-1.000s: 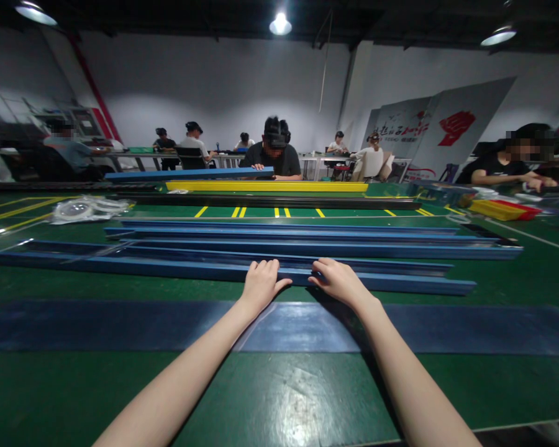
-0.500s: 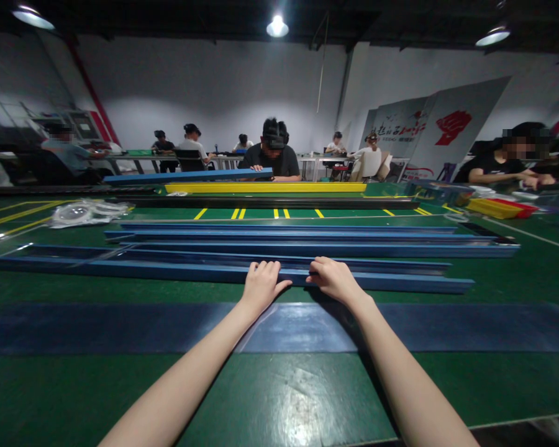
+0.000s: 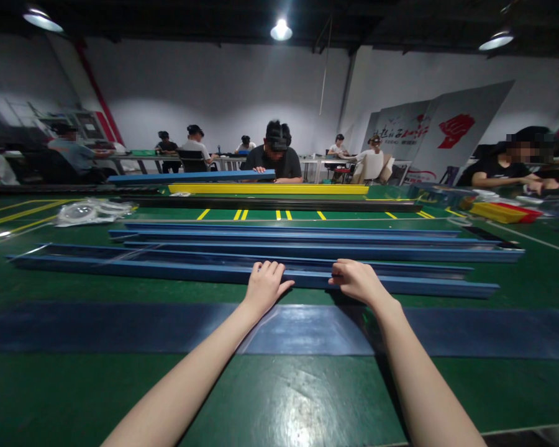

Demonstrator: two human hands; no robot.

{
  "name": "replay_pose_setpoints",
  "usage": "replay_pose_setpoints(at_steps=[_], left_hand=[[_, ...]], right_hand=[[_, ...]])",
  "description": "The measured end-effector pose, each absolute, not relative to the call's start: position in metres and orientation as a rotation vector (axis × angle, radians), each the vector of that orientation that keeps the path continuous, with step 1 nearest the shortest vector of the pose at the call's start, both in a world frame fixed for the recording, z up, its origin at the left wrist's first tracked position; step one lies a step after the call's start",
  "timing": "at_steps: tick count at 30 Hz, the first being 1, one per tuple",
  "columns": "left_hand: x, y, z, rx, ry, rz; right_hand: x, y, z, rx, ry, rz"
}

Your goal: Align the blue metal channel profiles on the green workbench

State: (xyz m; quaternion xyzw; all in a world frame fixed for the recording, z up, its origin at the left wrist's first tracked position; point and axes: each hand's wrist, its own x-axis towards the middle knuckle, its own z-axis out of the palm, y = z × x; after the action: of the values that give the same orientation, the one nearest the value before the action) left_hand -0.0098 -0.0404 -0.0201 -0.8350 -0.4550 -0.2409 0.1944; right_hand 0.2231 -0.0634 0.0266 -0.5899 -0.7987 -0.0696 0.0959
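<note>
A long blue U-shaped channel (image 3: 168, 269) lies across the table in front of me, its open side up. My left hand (image 3: 266, 282) is closed over its near wall, fingers curled across the top and thumb along the front. To the right, my right hand (image 3: 356, 280) pinches the same wall with bent fingers. A clear film-like piece (image 3: 112, 256) shows inside the channel's left part. Nearer to me, a long bluish see-through strip (image 3: 307, 329) lies flat under my forearms. Just behind the held channel rest more blue channels (image 3: 335, 251).
Farther back on the green table (image 3: 242, 397) lie a black rail (image 3: 279, 203) and a yellow bar (image 3: 268, 189). A plastic-wrapped bundle (image 3: 90, 212) sits left, yellow and red trays (image 3: 498, 212) right. Across the table a co-worker (image 3: 277, 152) holds another blue channel (image 3: 190, 177).
The held channel has slid to the right along with my right hand. My left hand has stayed almost in place, so the gap between my hands is wider.
</note>
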Motion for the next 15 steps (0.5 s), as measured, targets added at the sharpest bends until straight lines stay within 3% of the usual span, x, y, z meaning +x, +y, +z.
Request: replay_pose_setpoints(at_steps=[15], left_hand=[[-0.008,-0.042,-0.017,-2.341,-1.306,-0.617]], right_hand=[[0.216,-0.065,0.028,-1.862,-2.413,-0.298]])
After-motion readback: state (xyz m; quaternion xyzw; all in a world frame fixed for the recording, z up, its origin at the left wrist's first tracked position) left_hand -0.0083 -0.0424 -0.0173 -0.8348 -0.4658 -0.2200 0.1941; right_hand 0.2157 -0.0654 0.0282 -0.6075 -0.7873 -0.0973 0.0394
